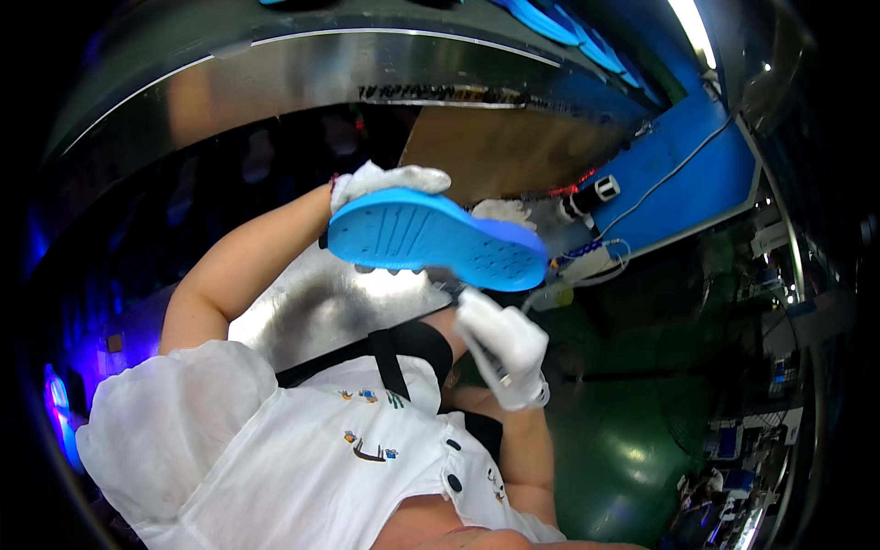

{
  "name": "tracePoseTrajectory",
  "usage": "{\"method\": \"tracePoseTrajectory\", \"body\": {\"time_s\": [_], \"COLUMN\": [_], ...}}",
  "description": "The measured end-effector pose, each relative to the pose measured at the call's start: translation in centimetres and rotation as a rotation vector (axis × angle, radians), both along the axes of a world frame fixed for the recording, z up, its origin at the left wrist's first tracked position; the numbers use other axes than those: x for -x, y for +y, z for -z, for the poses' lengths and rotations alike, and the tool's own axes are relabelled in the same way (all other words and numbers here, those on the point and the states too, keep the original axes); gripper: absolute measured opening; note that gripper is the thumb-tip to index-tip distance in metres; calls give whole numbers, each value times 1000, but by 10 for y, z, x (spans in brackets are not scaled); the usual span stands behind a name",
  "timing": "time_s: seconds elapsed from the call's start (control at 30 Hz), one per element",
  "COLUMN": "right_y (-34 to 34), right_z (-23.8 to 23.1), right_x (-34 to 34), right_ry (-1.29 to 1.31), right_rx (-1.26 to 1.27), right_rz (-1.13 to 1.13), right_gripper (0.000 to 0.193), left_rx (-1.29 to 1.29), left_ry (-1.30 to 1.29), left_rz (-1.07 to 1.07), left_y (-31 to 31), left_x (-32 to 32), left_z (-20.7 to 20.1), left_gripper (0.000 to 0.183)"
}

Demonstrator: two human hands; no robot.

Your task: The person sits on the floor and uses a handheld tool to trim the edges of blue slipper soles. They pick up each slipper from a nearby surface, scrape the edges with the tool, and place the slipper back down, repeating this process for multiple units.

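The person's left hand (390, 183), in a white fabric glove, grasps a bright blue, curved, foam-looking shoe sole (412, 229) by its upper edge near the left end. The right hand (511, 346), also white-gloved, is clenched, apparently around a slim, dark-tipped tool (449, 288) too blurred to identify; the tip sits at or just beside the sole's lower edge, and I cannot tell whether it touches.

Working along that edge well probably calls for a firm left grip set back from the tool, so the sole neither twists nor bends. Light, even strokes that follow the curve would suit it, with the tip directed away from the left fingers and the grooved, dotted face unmarked. Turning the sole in the left hand looks better than overreaching with the right.

The sole is held in the air, between the hands: below and to the right of the left hand, just above the right, its dotted end reaching out to the right past the tool.

Beneath lies a shiny metal table (289, 291). Beyond the sole are a loose white glove (502, 211), a brown board (513, 147) and a black-and-white cylinder (596, 194) near a blue panel (687, 188). Farther off, more blue soles (568, 37) lie at the top edge.
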State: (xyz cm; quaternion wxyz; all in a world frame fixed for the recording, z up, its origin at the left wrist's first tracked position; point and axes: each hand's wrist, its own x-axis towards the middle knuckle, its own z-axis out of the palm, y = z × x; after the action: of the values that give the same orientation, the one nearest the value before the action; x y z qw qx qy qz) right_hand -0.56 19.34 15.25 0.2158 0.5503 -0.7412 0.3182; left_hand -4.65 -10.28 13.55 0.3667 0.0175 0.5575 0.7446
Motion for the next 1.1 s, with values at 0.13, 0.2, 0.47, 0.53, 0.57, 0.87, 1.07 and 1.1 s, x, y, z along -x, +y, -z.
{"method": "tracePoseTrajectory", "body": {"time_s": [0.13, 0.2, 0.47, 0.53, 0.57, 0.87, 1.07, 1.1], "right_y": [2, 4, 7, 3, -1, -2, -4, -13], "right_z": [7, 12, 16, 18, 25, 48, 62, 67], "right_x": [0, 11, -7, -7, -8, -7, -6, -10], "right_ry": [-90, -69, -352, -408, -457, -616, -702, -728], "right_rx": [96, 79, 296, 332, 369, 394, 474, 471], "right_rz": [5, -76, -79, -46, -67, -79, -19, -79], "right_gripper": [32, 32, 34, 35, 32, 32, 29, 29], "left_rx": [-27, -68, -944, -945, -995, -90, 1270, 2150], "left_ry": [78, 99, 308, 568, 694, 1045, 850, 740], "left_rz": [-171, -232, -386, -154, -289, -1383, -1593, -1475], "left_y": [-1, -11, -45, -74, -78, -58, -183, -239], "left_x": [-14, -15, -79, -88, -98, -134, -183, -217], "left_z": [7, 11, -90, -106, -110, -96, -168, -166], "left_gripper": [86, 86, 95, 98, 97, 55, 41, 42]}}
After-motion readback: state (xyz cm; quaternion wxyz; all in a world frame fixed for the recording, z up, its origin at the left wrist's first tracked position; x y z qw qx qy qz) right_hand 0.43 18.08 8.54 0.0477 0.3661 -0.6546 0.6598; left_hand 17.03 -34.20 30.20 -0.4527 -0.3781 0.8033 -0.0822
